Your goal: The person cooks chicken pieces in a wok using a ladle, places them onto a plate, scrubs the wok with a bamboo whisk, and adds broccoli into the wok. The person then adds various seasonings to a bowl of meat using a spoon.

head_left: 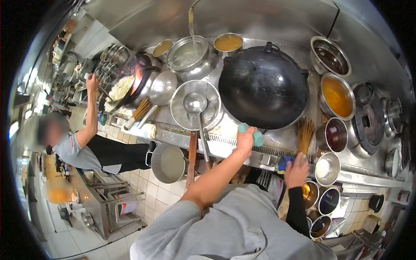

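My left hand (pixel 245 141) is closed on a green cloth (pixel 257 138) at the near rim of a large black wok (pixel 262 86). The wok lies on the range, bare inside, with a dark sheen. In my right hand (pixel 297 170) is a bamboo wok brush (pixel 304 135), its bristles up and a blue wrap (pixel 284 163) at its grip. The brush is just right of the wok's near edge. Left of the wok, a ladle (pixel 195 103) rests across a round strainer (pixel 177 104); a wooden handle (pixel 192 158) hangs over the front edge.
A water pot (pixel 187 54) stands under a running tap (pixel 191 17). Bowls of sauce and oil (pixel 336 96) line the right. At left, a co-worker (pixel 82 147) handles a wok of pale food (pixel 119 93) over flame. A deep pot (pixel 168 162) hangs by the front edge.
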`<action>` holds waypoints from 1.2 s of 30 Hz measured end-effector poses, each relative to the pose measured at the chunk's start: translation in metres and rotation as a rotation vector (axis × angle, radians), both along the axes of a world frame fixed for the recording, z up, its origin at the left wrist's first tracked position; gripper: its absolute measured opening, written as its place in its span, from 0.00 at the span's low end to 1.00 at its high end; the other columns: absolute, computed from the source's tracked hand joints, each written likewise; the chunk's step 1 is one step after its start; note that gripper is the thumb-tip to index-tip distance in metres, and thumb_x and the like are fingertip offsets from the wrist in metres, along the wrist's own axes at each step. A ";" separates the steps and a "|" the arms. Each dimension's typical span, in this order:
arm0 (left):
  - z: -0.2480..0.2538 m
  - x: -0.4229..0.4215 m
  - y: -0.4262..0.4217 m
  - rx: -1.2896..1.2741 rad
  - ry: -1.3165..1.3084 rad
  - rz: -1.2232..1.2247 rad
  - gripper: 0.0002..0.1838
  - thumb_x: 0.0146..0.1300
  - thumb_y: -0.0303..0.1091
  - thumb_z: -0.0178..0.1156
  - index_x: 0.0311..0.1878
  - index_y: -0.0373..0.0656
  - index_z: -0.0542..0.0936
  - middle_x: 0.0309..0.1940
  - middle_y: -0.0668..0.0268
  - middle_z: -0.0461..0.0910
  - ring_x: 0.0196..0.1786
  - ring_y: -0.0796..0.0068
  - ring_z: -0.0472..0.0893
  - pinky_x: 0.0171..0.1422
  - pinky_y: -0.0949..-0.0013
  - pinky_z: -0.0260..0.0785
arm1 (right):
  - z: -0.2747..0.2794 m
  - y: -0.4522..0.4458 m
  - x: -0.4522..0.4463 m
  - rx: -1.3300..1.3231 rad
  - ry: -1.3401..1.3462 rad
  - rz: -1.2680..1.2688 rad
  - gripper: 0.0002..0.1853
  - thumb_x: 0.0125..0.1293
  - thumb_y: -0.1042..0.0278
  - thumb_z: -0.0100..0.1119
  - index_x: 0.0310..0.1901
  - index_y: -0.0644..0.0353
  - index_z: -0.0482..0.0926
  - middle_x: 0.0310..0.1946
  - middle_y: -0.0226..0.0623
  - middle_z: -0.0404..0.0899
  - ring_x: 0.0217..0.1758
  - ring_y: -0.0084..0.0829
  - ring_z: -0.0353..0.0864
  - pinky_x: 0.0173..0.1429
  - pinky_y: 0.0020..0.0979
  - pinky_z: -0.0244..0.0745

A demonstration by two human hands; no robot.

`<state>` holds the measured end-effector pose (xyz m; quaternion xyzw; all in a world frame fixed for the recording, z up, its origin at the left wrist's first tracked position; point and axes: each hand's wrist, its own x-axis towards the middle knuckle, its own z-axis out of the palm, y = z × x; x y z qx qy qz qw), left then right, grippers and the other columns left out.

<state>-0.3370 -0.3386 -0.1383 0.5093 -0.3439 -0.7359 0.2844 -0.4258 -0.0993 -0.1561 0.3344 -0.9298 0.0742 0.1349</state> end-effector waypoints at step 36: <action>0.021 0.449 -0.048 -0.407 -0.376 0.328 0.26 0.58 0.38 0.73 0.52 0.38 0.71 0.41 0.60 0.80 0.44 0.68 0.80 0.51 0.62 0.75 | 0.059 -0.582 0.138 -0.092 -1.220 0.329 0.12 0.65 0.66 0.54 0.42 0.69 0.75 0.31 0.48 0.82 0.32 0.43 0.84 0.38 0.41 0.79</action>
